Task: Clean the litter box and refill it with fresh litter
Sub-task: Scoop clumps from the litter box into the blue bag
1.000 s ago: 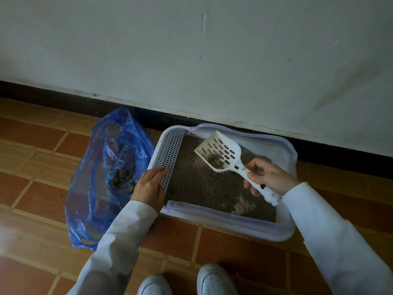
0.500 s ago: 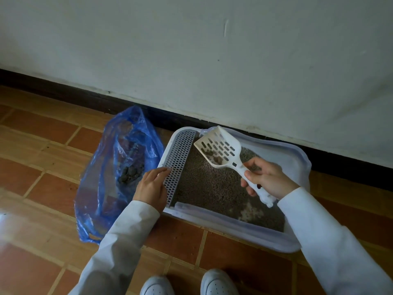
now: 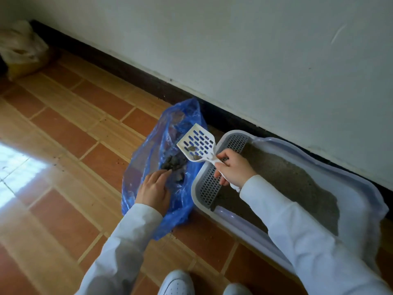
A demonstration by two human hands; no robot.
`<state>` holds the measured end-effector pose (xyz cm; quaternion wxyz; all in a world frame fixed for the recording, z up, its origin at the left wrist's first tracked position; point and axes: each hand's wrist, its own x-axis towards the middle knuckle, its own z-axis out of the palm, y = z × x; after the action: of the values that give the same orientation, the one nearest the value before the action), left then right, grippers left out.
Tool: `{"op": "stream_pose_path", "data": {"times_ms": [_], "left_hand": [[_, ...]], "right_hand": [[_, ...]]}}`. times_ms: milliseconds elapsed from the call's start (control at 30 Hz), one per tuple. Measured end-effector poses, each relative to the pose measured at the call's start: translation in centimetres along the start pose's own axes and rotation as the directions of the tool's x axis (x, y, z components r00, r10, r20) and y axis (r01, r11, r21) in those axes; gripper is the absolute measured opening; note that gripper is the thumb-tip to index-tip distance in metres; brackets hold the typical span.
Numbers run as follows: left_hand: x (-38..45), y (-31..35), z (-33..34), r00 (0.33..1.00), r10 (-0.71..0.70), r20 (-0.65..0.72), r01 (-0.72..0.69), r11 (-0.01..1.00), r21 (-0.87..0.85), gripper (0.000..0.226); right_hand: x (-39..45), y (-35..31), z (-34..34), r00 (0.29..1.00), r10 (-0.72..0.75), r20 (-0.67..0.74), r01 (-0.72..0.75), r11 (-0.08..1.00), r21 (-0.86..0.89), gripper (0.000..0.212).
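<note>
A white litter box (image 3: 361,201) with a grated step (image 3: 214,179) lies along the wall, filled with grey litter (image 3: 287,182). My right hand (image 3: 234,169) grips the handle of a white slotted scoop (image 3: 197,144), held over the open blue plastic bag (image 3: 170,133) left of the box. A few dark clumps sit in the scoop. More clumps (image 3: 172,162) lie inside the bag. My left hand (image 3: 154,190) rests flat on the bag's near side, fingers straight.
The floor is red-brown tile (image 3: 74,145) with a dark baseboard (image 3: 127,71) under a white wall. A pale bag (image 3: 20,50) sits in the far left corner. My white shoes (image 3: 176,283) are at the bottom edge.
My right hand carried the scoop left from over the litter to above the blue bag. My left hand left the box's grated step and now lies on the bag. The view swung left.
</note>
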<state>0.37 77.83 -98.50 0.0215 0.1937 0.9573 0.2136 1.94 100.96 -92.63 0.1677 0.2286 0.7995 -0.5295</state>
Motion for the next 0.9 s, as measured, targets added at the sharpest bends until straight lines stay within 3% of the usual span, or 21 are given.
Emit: {"op": "stream_pose_path", "data": {"times_ms": [100, 167, 267, 633, 800, 900], "left_hand": [[-0.8, -1.3, -0.4, 0.996, -0.082, -0.022, 0.082, 0.997, -0.01, 0.042], [-1.3, -2.0, -0.5, 0.993, -0.114, -0.018, 0.113, 0.993, -0.014, 0.041], [-1.8, -3.1, -0.7, 0.992, -0.122, -0.025, 0.121, 0.992, -0.018, 0.041], [-2.1, -3.4, -0.6, 0.985, -0.172, -0.027, 0.172, 0.985, -0.026, 0.038], [-2.1, -2.9, -0.6, 0.985, -0.17, 0.005, 0.17, 0.985, -0.026, 0.04], [-1.8, -2.1, -0.7, 0.991, -0.136, -0.011, 0.136, 0.99, -0.022, 0.038]], "right_hand": [[1.6, -0.8, 2.3, 0.999, -0.038, 0.009, 0.039, 0.973, -0.228, 0.02], [2.0, -1.4, 3.7, 0.994, -0.111, 0.013, 0.106, 0.889, -0.445, 0.023], [2.3, -2.2, 5.3, 0.969, -0.246, 0.023, 0.205, 0.75, -0.629, 0.026], [1.9, -2.2, 6.6, 0.879, -0.465, 0.105, 0.315, 0.4, -0.861, 0.048], [1.6, -2.0, 6.2, 0.859, -0.509, 0.053, 0.299, 0.415, -0.859, 0.051], [1.3, -2.0, 5.6, 0.864, -0.504, 0.006, 0.305, 0.514, -0.802, 0.048]]}}
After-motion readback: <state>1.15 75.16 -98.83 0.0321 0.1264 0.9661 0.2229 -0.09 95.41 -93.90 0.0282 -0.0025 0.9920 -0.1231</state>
